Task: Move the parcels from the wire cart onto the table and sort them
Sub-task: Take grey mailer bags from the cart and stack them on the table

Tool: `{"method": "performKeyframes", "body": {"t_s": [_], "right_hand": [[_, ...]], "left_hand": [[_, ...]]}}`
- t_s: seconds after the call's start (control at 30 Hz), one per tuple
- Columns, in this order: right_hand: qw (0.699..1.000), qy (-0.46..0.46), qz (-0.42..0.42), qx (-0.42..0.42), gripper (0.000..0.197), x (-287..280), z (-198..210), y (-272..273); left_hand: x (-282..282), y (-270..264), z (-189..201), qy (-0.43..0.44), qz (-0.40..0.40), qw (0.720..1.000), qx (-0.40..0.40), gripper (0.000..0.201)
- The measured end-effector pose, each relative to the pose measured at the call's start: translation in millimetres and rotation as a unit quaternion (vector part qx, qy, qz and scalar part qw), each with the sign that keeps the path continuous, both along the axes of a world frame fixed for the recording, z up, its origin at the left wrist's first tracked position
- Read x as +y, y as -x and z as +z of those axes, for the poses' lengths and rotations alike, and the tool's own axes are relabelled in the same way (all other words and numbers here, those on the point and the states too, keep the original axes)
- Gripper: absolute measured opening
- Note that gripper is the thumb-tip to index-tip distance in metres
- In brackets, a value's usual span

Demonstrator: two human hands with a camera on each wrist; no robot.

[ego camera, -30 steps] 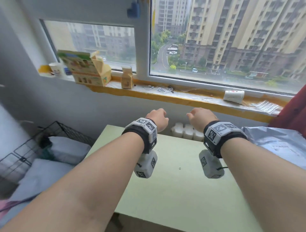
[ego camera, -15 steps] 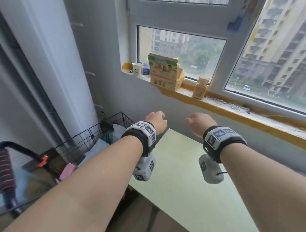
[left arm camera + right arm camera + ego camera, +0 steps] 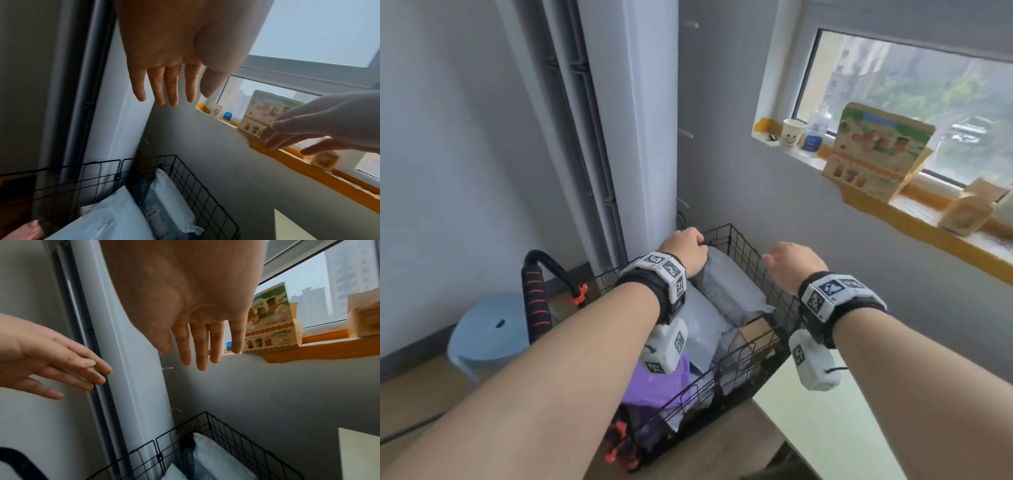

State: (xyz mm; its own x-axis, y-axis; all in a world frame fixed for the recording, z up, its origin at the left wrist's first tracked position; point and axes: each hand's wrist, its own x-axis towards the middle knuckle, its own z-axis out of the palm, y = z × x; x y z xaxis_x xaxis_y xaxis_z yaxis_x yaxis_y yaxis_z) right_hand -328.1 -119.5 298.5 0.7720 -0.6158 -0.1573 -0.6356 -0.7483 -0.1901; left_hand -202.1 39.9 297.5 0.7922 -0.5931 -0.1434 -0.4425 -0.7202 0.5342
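**Both hands open above the loaded wire cart**

The grey plastic mailer parcels (image 3: 726,291) lay stacked inside the black wire-grid cart (image 3: 736,246), with a purple soft bag (image 3: 654,387) and a brown cardboard piece (image 3: 756,334) packed in among them. None had been lifted out. The left hand (image 3: 685,251) hung over the far end of the cart, above the uppermost grey parcel; the left wrist view showed its fingers (image 3: 170,86) straight and slightly spread, holding nothing. The right hand (image 3: 794,265) hovered over the cart's right rim, its fingers (image 3: 201,345) likewise extended and empty. Whether either hand touched the parcel could not be told.

A corner of the pale green table (image 3: 835,438) sat just right of the cart. Left of the cart rose its black foam-wrapped handle with red rings (image 3: 536,301), and beyond that a pale blue round stool (image 3: 489,329). On the window sill above and right of the cart stood a white paper cup with a smiley face (image 3: 792,133) and a printed cardboard box (image 3: 876,150).
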Motion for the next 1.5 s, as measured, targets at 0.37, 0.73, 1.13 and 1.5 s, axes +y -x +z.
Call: {"method": "performKeyframes", "body": {"t_s": [0.37, 0.73, 1.13, 1.5], "right_hand": [[0.999, -0.023, 0.043, 0.018, 0.028, 6.6, -40.2, -64.8], [0.994, -0.069, 0.073, 0.046, 0.037, -41.5, -75.7, -154.1], [0.977, -0.132, 0.113, 0.124, 0.036, -35.2, -171.1, -212.7], [0.960, -0.174, 0.120, 0.182, 0.040, -6.3, -268.8, -238.1]], "left_hand": [[25.8, -49.3, -43.1, -0.016, 0.044, 0.999, 0.007, 0.035], [-9.9, -135.0, -87.7, -0.020, 0.117, 0.992, 0.046, 0.034], [-0.9, -173.2, -199.8, -0.024, 0.192, 0.973, 0.128, 0.030], [22.1, -199.8, -304.0, -0.061, 0.203, 0.956, 0.204, 0.036]]}}
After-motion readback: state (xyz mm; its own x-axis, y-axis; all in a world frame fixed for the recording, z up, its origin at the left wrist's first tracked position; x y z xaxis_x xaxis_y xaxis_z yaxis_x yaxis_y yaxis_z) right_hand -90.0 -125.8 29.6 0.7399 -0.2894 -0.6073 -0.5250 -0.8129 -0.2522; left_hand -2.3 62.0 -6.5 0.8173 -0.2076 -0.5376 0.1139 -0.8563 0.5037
